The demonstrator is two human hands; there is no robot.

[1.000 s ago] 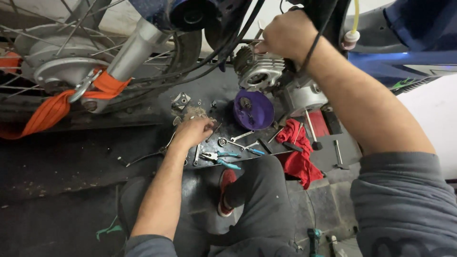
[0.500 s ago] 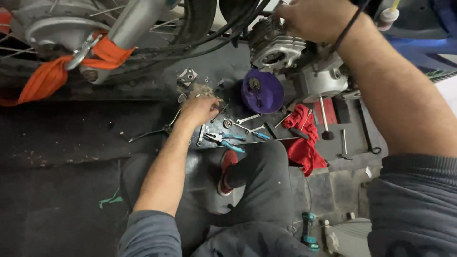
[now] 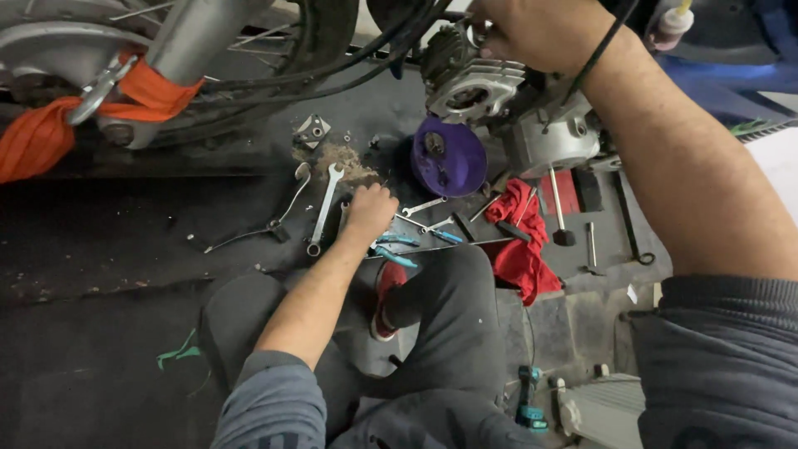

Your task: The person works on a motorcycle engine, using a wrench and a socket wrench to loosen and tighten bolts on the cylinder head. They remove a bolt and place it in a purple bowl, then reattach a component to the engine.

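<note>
- The dark floor mat (image 3: 100, 249) carries everything and fills most of the view; the person crouches at its near edge, a knee in dark trousers (image 3: 449, 291) over the middle.
- A motorcycle wheel (image 3: 75, 50) with spokes and a fork leg stands at the far left corner of the mat, an orange strap (image 3: 50, 133) hooked to it by a metal carabiner.
- The silver engine (image 3: 515, 108) sits at the far edge, right of centre, its finned cylinder tilted toward the camera.
- The right hand (image 3: 532, 29) is up on top of the engine, fingers curled around a part there; what they grip is hidden, so I cannot tell.
- A purple round bowl (image 3: 449, 158) lies just under the cylinder, touching the mat.
- A red rag (image 3: 519, 241) is bunched beside the knee, below the engine.
- The left hand (image 3: 370, 212) rests knuckles-up in the middle of the mat among loose tools, fingers bent down in a loose fist; whether they pinch anything cannot be told.
- A long combination wrench (image 3: 324, 208) lies just left of that hand, pointing away from the person, apart from it.
- Blue-handled pliers (image 3: 395, 249) lie just beside the wrist, on its right.
- A small patch of rusty grit (image 3: 337, 154) sits beyond the wrench.
</note>
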